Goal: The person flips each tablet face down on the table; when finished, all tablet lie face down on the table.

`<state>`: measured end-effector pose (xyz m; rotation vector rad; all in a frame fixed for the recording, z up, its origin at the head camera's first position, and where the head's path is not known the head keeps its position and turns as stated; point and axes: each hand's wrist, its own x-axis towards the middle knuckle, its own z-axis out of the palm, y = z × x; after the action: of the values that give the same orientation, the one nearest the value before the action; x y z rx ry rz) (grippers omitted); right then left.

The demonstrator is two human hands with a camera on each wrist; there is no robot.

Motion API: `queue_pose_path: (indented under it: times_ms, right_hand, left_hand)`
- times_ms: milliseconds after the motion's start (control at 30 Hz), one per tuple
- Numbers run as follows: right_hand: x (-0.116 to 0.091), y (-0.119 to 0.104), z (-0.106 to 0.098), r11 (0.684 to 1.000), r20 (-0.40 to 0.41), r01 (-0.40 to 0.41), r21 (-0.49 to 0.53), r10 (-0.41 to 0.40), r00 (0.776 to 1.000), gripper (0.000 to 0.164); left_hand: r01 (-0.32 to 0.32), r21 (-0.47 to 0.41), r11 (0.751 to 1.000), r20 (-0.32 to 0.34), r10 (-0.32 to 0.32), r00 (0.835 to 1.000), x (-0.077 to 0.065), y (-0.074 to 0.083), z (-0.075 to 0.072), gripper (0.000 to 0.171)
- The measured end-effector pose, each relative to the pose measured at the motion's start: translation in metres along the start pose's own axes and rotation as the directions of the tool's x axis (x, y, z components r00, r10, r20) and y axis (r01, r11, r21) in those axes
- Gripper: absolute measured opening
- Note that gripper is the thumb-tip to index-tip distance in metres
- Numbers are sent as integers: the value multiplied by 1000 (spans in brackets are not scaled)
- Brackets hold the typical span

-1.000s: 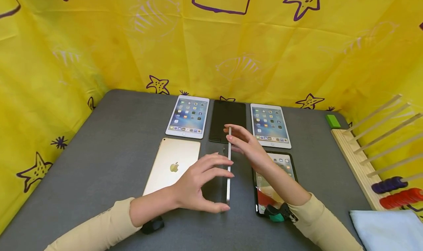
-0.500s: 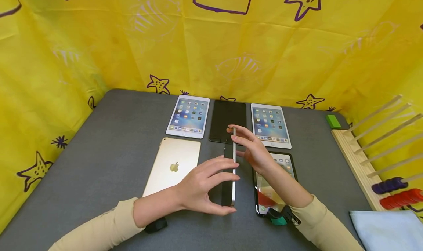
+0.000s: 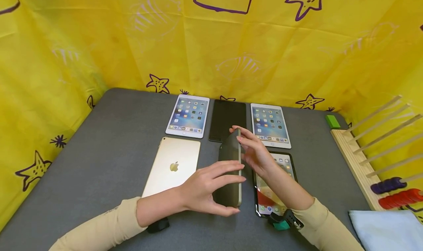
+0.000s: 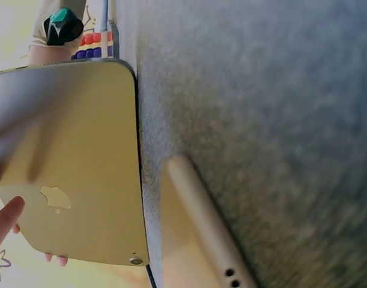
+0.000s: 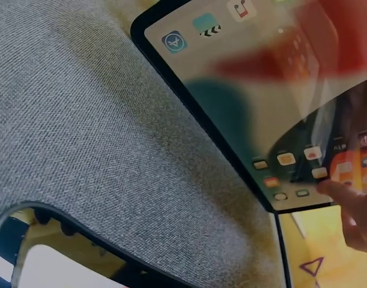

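Observation:
Between both hands a tablet stands tilted on its long edge, its back turned left. My left hand holds it with the thumb at the near end and fingertips along the upper edge. At the far end my right hand grips a corner. The left wrist view shows the tablet's back with an apple logo and a camera; its lit screen faces the right wrist camera. Left of it lies a gold tablet, back up. Under the right forearm rests a black-framed tablet, screen up.
Along the back of the grey table lie a white tablet, a black tablet and another white tablet. At right are a green block, a wooden bead rack and a light-blue cloth. Yellow curtain surrounds the table.
Both hands have shifted slightly right with the tablet. Its upper edge has leaned right, so more of its back shows. The other tablets have stayed put.

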<state>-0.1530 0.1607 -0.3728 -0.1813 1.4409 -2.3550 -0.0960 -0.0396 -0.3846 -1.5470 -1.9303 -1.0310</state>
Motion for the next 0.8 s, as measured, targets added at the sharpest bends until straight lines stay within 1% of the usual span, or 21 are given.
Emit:
queue_pose_path:
  times_ms: [33,67,100,133,167,200,233,267,300,333,367,400,433,467,500,567,600,633,700,800]
  right_hand:
    - [0,0,0,1000,3,0,13,0,1000,32]
    - [0,1,-1,1000,5,0,25,0,1000,32]
    - [0,1,-1,999,4,-1,32,1,1000,32]
    - [-1,2,-1,999,0,-3,43,3,1000,32]
    - [-1,2,-1,999,-3,-3,50,4,1000,33]
    - [-2,2,-1,998,-8,-4,59,4,1000,33]
    - [-2,2,-1,998,-13,-2,63,3,1000,35]
    - [-3,3,0,998,-19,-2,70,3,1000,36]
    - [-3,3,0,997,-28,-1,74,3,1000,37]
    - [-4,3,0,997,-34,1,79,2,999,38]
    - [-4,3,0,997,-37,2,80,1,999,39]
    - [-5,3,0,997,-39,3,82,0,999,39]
    - [-5,3,0,997,-39,3,83,0,999,39]
    - [-5,3,0,996,-38,3,89,1,999,38]
    - [-6,3,0,996,-38,3,94,0,999,38]
    - [-6,3,-1,995,-40,3,100,1,999,38]
    - [-7,3,-2,995,-40,3,100,1,999,37]
    - [-7,3,-2,995,-43,4,96,1,999,38]
    - [-8,3,-3,997,-52,4,81,0,999,40]
    - [-10,2,-5,998,-70,-2,60,6,998,44]
  left_hand:
    - [29,-9,1000,12,-29,1000,-1,1,0,73]
    - [71,-13,997,29,-71,997,-3,2,0,77]
    - [125,-14,992,53,-124,991,-4,4,0,82]
    - [192,-19,981,85,-190,978,-6,5,-1,89]
    - [271,-22,962,126,-266,956,-8,7,-1,95]
    - [355,-20,935,174,-347,922,-10,8,-2,102]
    - [437,-8,900,227,-424,877,-12,10,-3,108]
    - [507,17,862,280,-490,825,-13,10,-3,113]
    - [566,39,824,333,-545,770,-15,11,-4,117]
    - [611,64,789,382,-585,715,-17,11,-4,119]
    - [640,94,762,427,-612,666,-19,11,-5,121]
    - [659,121,742,466,-628,623,-21,11,-5,123]
    - [668,148,729,499,-638,586,-23,10,-5,124]
    - [674,173,719,525,-646,554,-25,10,-5,124]
    - [674,192,713,544,-649,531,-27,10,-6,123]
    - [664,221,714,569,-648,506,-31,8,-6,121]
    - [658,232,717,577,-646,500,-32,8,-6,120]
    - [650,242,720,583,-644,496,-33,8,-6,118]
    - [638,251,728,593,-637,493,-34,7,-6,116]
    - [625,265,735,610,-629,481,-34,8,-6,113]
